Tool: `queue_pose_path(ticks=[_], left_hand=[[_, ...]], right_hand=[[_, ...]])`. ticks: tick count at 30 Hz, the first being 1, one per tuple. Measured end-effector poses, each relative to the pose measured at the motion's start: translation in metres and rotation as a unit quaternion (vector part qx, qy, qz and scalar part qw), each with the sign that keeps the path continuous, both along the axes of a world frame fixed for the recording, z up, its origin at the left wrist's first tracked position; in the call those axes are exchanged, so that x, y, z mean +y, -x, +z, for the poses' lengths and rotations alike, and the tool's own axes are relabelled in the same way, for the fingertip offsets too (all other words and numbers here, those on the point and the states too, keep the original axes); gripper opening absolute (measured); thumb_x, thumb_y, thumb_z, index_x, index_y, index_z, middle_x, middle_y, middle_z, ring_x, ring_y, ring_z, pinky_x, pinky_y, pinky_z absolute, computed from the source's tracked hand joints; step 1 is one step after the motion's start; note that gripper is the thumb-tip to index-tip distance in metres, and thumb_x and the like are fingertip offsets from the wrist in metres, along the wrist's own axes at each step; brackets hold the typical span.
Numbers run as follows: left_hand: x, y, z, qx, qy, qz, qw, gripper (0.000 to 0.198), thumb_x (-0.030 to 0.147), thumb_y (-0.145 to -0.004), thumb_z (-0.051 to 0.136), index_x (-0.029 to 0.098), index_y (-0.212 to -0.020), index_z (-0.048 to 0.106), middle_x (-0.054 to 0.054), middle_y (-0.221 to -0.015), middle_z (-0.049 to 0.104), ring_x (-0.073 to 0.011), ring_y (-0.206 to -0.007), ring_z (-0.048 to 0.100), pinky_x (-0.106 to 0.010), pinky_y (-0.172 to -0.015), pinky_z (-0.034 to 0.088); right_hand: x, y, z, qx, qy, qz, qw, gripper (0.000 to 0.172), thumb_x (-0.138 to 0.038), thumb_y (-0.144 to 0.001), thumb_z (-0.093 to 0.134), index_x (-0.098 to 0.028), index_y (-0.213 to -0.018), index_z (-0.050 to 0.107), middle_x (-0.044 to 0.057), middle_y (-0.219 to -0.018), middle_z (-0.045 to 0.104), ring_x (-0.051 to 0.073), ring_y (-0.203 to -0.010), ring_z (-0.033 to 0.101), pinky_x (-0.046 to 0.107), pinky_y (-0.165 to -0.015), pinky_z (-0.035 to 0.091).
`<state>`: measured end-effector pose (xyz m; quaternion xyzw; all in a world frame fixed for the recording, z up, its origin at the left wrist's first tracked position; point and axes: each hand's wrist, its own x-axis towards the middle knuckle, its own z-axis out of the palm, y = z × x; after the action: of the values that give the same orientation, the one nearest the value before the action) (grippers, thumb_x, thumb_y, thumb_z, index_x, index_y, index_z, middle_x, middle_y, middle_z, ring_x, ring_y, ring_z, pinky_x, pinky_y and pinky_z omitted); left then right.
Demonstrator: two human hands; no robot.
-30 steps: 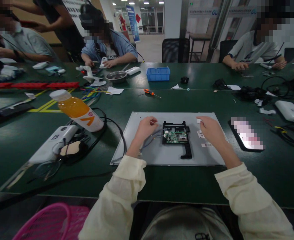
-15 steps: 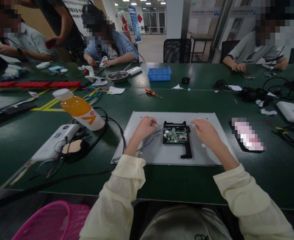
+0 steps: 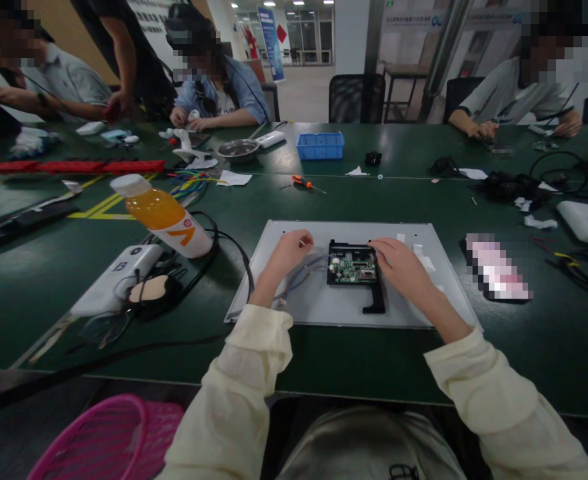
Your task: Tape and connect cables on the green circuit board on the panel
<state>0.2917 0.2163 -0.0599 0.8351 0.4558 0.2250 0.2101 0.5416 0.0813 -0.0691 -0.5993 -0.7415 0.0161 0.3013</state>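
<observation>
A green circuit board [image 3: 351, 269] sits in a black plastic bracket [image 3: 375, 297] on a flat grey panel [image 3: 314, 310]. My right hand [image 3: 397, 260] reaches over from the right, its fingertips together at the bracket's upper right corner. To the left of the board, my left hand [image 3: 291, 252] hovers over the panel with curled, pinched fingers; anything between them is too small to name. Grey cables [image 3: 301, 277] run from the board's left side toward my left wrist. Small white pieces [image 3: 427, 262] lie on the panel beyond my right hand.
Left of the panel are an orange drink bottle [image 3: 174, 223], a white power bank [image 3: 111, 280] and black cable. A phone [image 3: 497, 270] lies to the right. Farther back are an orange screwdriver [image 3: 304, 182], a blue bin [image 3: 320, 147] and a metal bowl [image 3: 238, 152]. Other people sit opposite.
My right hand has moved left onto the bracket's upper corner, uncovering white pieces on the panel. My left hand stays nearly in place, fingers still curled. The view has shifted slightly.
</observation>
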Motion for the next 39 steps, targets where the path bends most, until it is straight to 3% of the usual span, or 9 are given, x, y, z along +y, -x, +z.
queue_pose_path(ticks=[3,6,11,17,25,39], left_hand=[[-0.002,0.002,0.009,-0.056,0.030,-0.008,0.998,0.012,0.017,-0.072,0.051,0.016,-0.077,0.062,-0.004,-0.077,0.065,-0.0164,-0.074,0.060,-0.030,-0.075,0.047],[-0.008,0.003,0.022,-0.113,0.096,-0.068,0.987,0.014,0.023,-0.074,0.053,0.016,-0.081,0.062,-0.003,-0.080,0.065,-0.0148,-0.075,0.060,-0.028,-0.073,0.047],[-0.026,-0.006,0.037,-0.032,0.155,-0.169,0.973,0.014,0.023,-0.072,0.054,0.016,-0.080,0.064,-0.002,-0.079,0.066,-0.0144,-0.074,0.060,-0.027,-0.073,0.047],[-0.033,-0.014,0.038,-0.005,0.151,-0.156,0.976,0.014,0.022,-0.073,0.053,0.017,-0.080,0.063,-0.002,-0.078,0.065,-0.0150,-0.075,0.059,-0.026,-0.071,0.047],[-0.033,-0.012,0.039,0.042,0.161,-0.217,0.962,0.016,0.020,-0.072,0.052,0.018,-0.082,0.065,-0.001,-0.082,0.067,-0.0137,-0.075,0.059,-0.024,-0.072,0.045],[-0.036,-0.011,0.039,0.073,0.171,-0.226,0.956,0.019,0.016,-0.067,0.052,0.020,-0.078,0.067,0.001,-0.073,0.066,-0.0138,-0.069,0.059,-0.023,-0.067,0.043]], right_hand=[[-0.002,0.009,0.003,0.006,-0.003,0.029,1.000,0.036,-0.019,-0.093,0.037,-0.017,-0.121,0.060,0.011,-0.121,0.061,0.024,-0.114,0.054,0.045,-0.102,0.043],[-0.005,0.017,0.005,0.007,0.000,0.045,0.999,0.036,-0.021,-0.094,0.036,-0.017,-0.120,0.061,0.011,-0.120,0.062,0.024,-0.113,0.054,0.046,-0.102,0.043],[-0.008,0.026,0.006,0.022,-0.006,0.070,0.997,0.035,-0.019,-0.093,0.038,-0.017,-0.119,0.062,0.012,-0.119,0.062,0.025,-0.114,0.054,0.049,-0.101,0.044],[-0.012,0.032,0.011,0.035,-0.021,0.103,0.994,0.036,-0.018,-0.092,0.038,-0.019,-0.122,0.059,0.011,-0.121,0.060,0.025,-0.116,0.053,0.049,-0.101,0.044],[-0.018,0.047,0.010,0.011,-0.027,0.179,0.983,0.037,-0.018,-0.093,0.041,-0.015,-0.126,0.056,0.014,-0.126,0.057,0.025,-0.122,0.048,0.047,-0.104,0.042],[-0.018,0.049,0.003,-0.005,0.004,0.199,0.980,0.037,-0.017,-0.092,0.041,-0.017,-0.126,0.056,0.014,-0.128,0.055,0.026,-0.123,0.047,0.051,-0.102,0.042]])
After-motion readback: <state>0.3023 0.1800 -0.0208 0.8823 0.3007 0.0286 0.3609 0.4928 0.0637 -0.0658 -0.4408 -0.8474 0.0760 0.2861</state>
